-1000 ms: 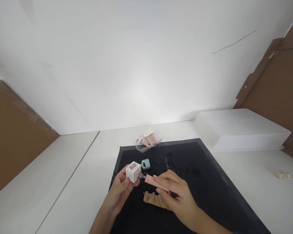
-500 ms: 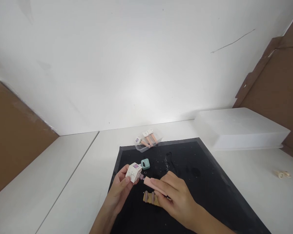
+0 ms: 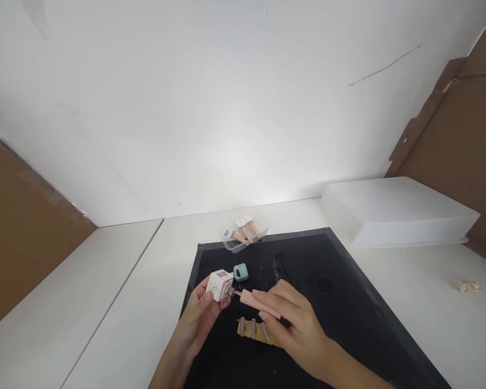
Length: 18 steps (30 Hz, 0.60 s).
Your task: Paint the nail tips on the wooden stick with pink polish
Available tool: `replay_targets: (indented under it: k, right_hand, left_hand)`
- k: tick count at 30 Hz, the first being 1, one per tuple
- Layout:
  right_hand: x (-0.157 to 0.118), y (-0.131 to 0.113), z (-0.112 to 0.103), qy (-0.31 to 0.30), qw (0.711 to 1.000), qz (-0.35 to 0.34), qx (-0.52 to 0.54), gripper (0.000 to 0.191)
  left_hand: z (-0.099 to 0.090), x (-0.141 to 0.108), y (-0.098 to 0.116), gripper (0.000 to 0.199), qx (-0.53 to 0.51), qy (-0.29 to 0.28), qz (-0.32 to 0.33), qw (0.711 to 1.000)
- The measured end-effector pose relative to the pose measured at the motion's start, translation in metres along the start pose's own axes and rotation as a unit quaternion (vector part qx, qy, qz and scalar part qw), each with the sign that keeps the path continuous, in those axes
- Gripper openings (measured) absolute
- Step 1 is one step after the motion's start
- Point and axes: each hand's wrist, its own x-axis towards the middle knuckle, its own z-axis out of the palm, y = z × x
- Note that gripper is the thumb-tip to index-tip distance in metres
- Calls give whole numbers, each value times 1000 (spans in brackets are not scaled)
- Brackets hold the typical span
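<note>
In the head view, my left hand [image 3: 198,310] grips a white nail polish bottle [image 3: 219,285] with a purple flower print, its neck tilted to the right. Between the fingers and thumb of my right hand [image 3: 297,327] is a pink brush cap [image 3: 260,304]; its brush tip is at the mouth of the bottle. Below the cap, several mauve-painted nail tips [image 3: 253,328] sit on a tan strip [image 3: 249,328], whose right end is hidden by my right hand. A small teal square container [image 3: 241,272] lies just beyond the bottle.
A black mat [image 3: 303,259] covers the middle of the white table. At its far edge, a clear tray [image 3: 237,247] holds several pink-capped bottles. A white box [image 3: 400,210] stands at the right, near small cream-coloured objects [image 3: 465,286]. Brown panels flank the table.
The bottle has turned slightly in my left hand, and the brush cap has shifted a little up and right. More of the tan strip and another painted nail tip now show.
</note>
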Motion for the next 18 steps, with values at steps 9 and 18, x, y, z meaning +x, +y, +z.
replay_targets:
  k: [9, 18]
  right_hand:
    - [2, -2, -4, -39, 999, 15, 33, 36]
    - [6, -3, -8, -96, 994, 5, -42, 41]
  left_hand:
    - [0, -1, 0, 42, -1, 0, 3, 1000]
    - [-4, 0, -1, 44, -10, 2, -6, 1000]
